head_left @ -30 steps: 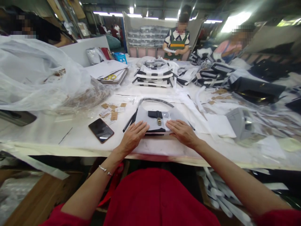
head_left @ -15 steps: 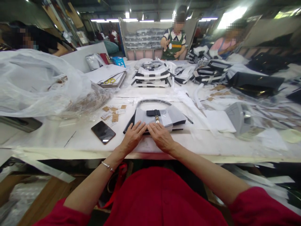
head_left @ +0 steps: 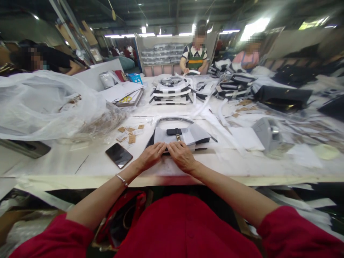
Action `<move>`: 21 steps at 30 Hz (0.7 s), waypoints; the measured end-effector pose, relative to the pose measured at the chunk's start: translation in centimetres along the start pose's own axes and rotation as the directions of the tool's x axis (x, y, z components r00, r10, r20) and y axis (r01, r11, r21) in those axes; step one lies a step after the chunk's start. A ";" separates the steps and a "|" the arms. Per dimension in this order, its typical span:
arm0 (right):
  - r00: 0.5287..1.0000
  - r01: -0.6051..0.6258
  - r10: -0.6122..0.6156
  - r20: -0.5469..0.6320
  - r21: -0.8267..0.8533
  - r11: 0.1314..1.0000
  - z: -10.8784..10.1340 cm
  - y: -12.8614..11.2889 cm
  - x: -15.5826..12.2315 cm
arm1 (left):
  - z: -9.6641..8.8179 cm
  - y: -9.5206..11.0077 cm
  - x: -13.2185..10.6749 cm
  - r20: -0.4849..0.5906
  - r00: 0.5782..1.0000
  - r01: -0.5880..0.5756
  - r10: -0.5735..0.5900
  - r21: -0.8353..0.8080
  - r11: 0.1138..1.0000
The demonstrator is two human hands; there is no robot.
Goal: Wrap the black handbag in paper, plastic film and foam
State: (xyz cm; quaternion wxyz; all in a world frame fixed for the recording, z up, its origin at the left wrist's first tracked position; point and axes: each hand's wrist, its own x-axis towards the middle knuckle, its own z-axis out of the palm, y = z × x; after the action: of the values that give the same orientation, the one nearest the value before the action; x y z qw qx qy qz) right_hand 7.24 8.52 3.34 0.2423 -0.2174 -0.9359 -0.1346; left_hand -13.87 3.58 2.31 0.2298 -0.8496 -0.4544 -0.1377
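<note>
A black handbag (head_left: 187,137) lies flat on the white-topped table in front of me, with white sheet wrapping over its front. Its wrapped handle (head_left: 176,119) arches away from me, and a dark strap with a gold clasp (head_left: 177,137) shows at the middle. My left hand (head_left: 152,155) is at the bag's near edge, its fingers pressed together on it. Right beside it, my right hand (head_left: 181,155) has its fingers bent over the same edge, just below the clasp. Both thumbs are hidden.
Left of the bag lie a phone (head_left: 119,155) and several brown tags (head_left: 131,138). A large clear plastic bag (head_left: 45,107) covers the left side. Wrapped handbags (head_left: 172,95) are stacked ahead. At right stands a grey tape dispenser (head_left: 266,134). A co-worker (head_left: 197,55) stands across the table.
My left hand's fingers have drawn closer together at the bag's edge, and its wrist sits lower. The bag stays in place. The co-worker across has lowered both hands to the table.
</note>
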 end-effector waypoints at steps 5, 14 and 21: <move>0.993 -0.032 0.026 -0.118 -0.053 0.998 0.4 0.9 1.2 | -1.4 -0.8 1.7 -0.076 0.997 0.024 -0.026 -0.030 0.999; 0.993 0.048 -0.055 -0.107 -0.066 0.997 -0.2 3.5 2.3 | -1.7 1.6 2.3 -0.167 0.977 0.150 -0.135 0.079 0.986; 0.997 0.004 -0.005 -0.075 -0.018 1.000 -0.2 1.7 3.1 | -0.7 0.8 1.4 -0.314 0.943 0.170 -0.113 0.162 0.972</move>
State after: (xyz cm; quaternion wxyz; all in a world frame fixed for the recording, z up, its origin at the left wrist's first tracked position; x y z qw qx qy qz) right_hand 5.63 11.00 5.34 0.2752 -0.2123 -0.9254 -0.1514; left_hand -12.48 3.83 3.34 0.3649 -0.7580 -0.4847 -0.2392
